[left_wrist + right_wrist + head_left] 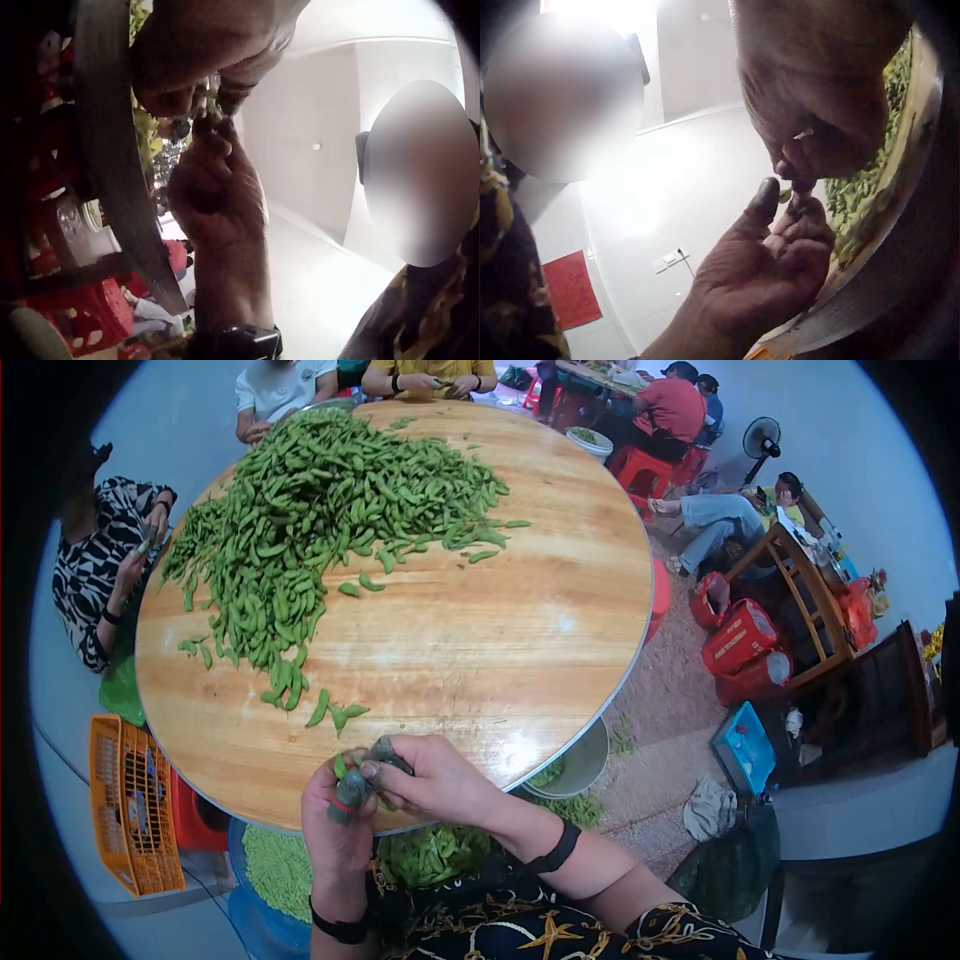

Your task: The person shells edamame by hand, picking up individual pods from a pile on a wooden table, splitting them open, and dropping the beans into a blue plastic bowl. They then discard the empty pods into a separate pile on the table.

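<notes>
One green pod (341, 766), apparently clamped between fingertips of left hand (337, 812) and right hand (432, 775).

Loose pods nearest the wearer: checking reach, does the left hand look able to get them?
Probably yes: the loose pods lie just beyond the left hand, with nothing visible between, though it is pinching another pod.

Head looks down at the table (470, 630); close wrist views seemingly face upward.
</notes>
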Tool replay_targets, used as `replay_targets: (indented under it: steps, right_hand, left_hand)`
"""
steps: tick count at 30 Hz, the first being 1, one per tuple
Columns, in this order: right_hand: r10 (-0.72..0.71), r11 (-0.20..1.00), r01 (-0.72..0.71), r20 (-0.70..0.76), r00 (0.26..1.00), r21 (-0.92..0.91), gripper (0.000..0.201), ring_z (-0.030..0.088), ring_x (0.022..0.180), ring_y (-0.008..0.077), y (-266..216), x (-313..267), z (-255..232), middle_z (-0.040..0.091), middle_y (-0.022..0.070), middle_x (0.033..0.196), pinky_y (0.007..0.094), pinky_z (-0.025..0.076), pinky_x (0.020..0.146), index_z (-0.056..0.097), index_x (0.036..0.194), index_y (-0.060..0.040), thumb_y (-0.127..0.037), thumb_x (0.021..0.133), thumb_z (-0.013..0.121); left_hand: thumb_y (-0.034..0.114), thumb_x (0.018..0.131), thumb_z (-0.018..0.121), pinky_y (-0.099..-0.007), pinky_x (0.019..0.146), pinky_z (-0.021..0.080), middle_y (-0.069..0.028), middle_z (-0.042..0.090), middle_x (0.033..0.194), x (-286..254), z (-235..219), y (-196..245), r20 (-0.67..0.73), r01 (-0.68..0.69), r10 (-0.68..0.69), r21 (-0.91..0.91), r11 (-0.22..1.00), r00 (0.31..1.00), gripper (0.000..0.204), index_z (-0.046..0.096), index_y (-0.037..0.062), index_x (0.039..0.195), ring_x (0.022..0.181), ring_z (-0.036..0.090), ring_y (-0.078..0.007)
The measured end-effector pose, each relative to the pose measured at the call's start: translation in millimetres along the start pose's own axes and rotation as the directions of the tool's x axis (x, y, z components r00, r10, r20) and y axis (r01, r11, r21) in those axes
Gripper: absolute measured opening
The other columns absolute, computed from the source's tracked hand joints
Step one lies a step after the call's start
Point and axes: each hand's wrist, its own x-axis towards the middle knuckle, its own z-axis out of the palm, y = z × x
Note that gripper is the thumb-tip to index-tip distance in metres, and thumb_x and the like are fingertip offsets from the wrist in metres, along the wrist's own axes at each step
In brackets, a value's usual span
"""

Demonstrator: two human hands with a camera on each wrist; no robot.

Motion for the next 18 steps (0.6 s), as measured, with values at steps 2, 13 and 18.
replay_targets:
  steps: [2, 13, 18]
  right_hand:
    - [0.019, 0.999, -0.016, 0.056, 0.998, -0.051, 0.021, 0.043, 0.048, 0.0031, -0.1, -0.3, -6.4, 0.051, -0.0043, 0.058, 0.0195, 0.034, 0.043, 0.054, 0.082, -0.0044, -0.021, 0.092, 0.048]
    - [0.074, 0.906, -0.193, 0.309, 0.948, 0.377, 0.023, 0.034, 0.047, 0.0022, 4.9, -13.6, -24.7, 0.045, -0.0042, 0.061, 0.0186, 0.027, 0.042, 0.052, 0.084, -0.0060, -0.022, 0.095, 0.040]
    - [0.004, 0.935, -0.099, 0.271, 0.963, 0.340, 0.021, 0.033, 0.046, 0.0027, 17.7, -12.6, -21.8, 0.045, -0.0040, 0.060, 0.0183, 0.025, 0.042, 0.051, 0.082, -0.0064, -0.019, 0.095, 0.040]
  left_hand:
    - [0.007, 0.084, 0.058, -0.0171, 0.045, 0.028, -0.0006, 0.053, 0.076, 0.5, -3.4, -7.8, 0.053, -0.124, 0.128, -0.062, 0.990, 0.990, 0.008, 0.054, 0.0025, 0.089, 0.058, 0.043, -0.0046]
    - [0.006, 0.082, 0.061, -0.0169, 0.045, 0.031, -0.0040, 0.055, 0.076, 0.3, 3.6, -13.8, -0.022, -0.246, 0.249, 0.084, 0.966, 0.968, 0.012, 0.053, 0.0022, 0.089, 0.056, 0.046, -0.0062]
    - [0.009, 0.081, 0.061, -0.0171, 0.046, 0.031, -0.0040, 0.054, 0.074, -0.5, 13.5, -7.6, 0.067, -0.140, 0.136, 0.071, 0.988, 0.988, 0.016, 0.053, -0.0015, 0.089, 0.055, 0.045, -0.0066]
